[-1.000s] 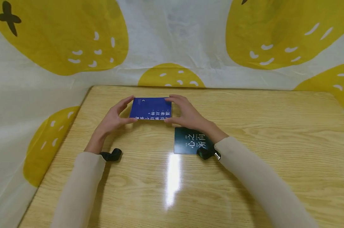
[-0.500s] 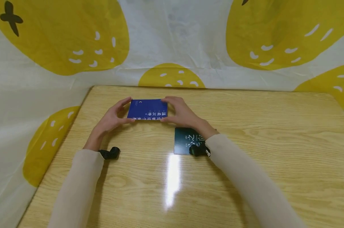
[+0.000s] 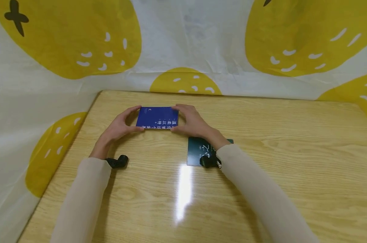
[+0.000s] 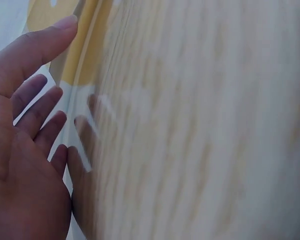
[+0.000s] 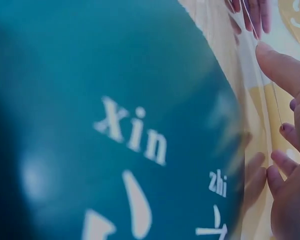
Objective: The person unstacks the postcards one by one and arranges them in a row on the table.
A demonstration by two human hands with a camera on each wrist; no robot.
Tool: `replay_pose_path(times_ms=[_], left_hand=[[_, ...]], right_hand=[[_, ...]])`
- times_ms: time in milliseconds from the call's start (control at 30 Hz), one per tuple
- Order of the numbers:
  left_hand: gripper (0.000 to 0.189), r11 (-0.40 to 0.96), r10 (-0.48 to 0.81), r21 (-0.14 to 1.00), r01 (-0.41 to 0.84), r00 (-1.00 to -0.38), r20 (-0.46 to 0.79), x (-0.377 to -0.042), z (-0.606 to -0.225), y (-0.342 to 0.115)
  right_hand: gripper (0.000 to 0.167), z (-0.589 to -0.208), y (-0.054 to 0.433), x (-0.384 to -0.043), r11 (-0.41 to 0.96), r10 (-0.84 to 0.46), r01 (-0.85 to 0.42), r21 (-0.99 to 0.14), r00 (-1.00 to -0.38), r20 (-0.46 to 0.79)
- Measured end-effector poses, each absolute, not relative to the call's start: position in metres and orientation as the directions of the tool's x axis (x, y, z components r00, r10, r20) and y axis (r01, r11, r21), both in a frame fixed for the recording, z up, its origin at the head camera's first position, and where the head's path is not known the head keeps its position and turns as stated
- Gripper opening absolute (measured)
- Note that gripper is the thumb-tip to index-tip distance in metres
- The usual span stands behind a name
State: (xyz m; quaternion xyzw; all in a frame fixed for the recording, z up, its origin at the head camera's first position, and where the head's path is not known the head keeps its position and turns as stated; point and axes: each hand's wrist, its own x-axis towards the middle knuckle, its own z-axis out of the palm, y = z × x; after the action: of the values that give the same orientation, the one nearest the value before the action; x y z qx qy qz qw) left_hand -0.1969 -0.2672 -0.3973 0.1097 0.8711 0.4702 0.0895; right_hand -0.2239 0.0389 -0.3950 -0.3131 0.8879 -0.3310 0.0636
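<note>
A thin blue card (image 3: 156, 116) with white Chinese characters is held flat-on to the head camera, near the far left of the table. My left hand (image 3: 118, 126) grips its left side, thumb at the near corner and a finger at the far one. On the opposite side my right hand (image 3: 194, 121) holds the two right corners likewise. Seen from the right wrist, the card is a thin edge-on sheet by the thumb. A dark green card (image 3: 193, 152) with white characters lies on the table, partly covered by my right wrist and its camera.
The wood-grain table (image 3: 277, 152) has a bright light reflection (image 3: 183, 192) in front of the cards. A white cloth (image 3: 195, 37) with large yellow fruit prints hangs behind and to the left. Each wrist carries a small black camera (image 3: 119, 161).
Both hands have shifted the blue card slightly left, mostly in the first half second. My right forearm has moved left, over more of the green card. The grip looks unchanged.
</note>
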Motion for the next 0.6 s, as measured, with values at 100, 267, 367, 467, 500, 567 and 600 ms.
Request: replay_pose_path(times_ms=[100,267,367,467,500,567,600], left_hand=[[0.088,0.547,0.279,0.829,0.115,-0.959,-0.051,-0.197,-0.398,-0.268],[0.085,0.580,0.283,0.805,0.125,-0.957,-0.056,-0.196,-0.397,-0.271],[0.085,0.592,0.290,0.795,0.133,-0.955,-0.056,-0.196,-0.396,-0.274],[0.084,0.579,0.293,0.804,0.133,-0.954,-0.053,-0.196,-0.395,-0.276],[0.084,0.566,0.296,0.814,0.128,-0.954,-0.056,-0.196,-0.394,-0.277],[0.084,0.538,0.297,0.836,0.107,-0.952,-0.070,-0.194,-0.388,-0.276],[0.083,0.530,0.298,0.842,0.098,-0.952,-0.077,-0.193,-0.384,-0.275]], right_hand=[[0.080,-0.396,0.038,-0.223,0.601,-0.595,-0.505,-0.619,-0.800,0.074],[0.080,-0.397,0.036,-0.221,0.637,-0.591,-0.492,-0.593,-0.806,0.034],[0.078,-0.397,0.033,-0.221,0.646,-0.588,-0.492,-0.583,-0.808,0.029],[0.077,-0.396,0.031,-0.222,0.650,-0.587,-0.492,-0.579,-0.809,0.028],[0.077,-0.396,0.031,-0.222,0.649,-0.585,-0.489,-0.583,-0.810,0.028],[0.077,-0.395,0.029,-0.222,0.646,-0.582,-0.484,-0.591,-0.812,0.029],[0.077,-0.394,0.029,-0.221,0.646,-0.580,-0.480,-0.594,-0.814,0.028]])
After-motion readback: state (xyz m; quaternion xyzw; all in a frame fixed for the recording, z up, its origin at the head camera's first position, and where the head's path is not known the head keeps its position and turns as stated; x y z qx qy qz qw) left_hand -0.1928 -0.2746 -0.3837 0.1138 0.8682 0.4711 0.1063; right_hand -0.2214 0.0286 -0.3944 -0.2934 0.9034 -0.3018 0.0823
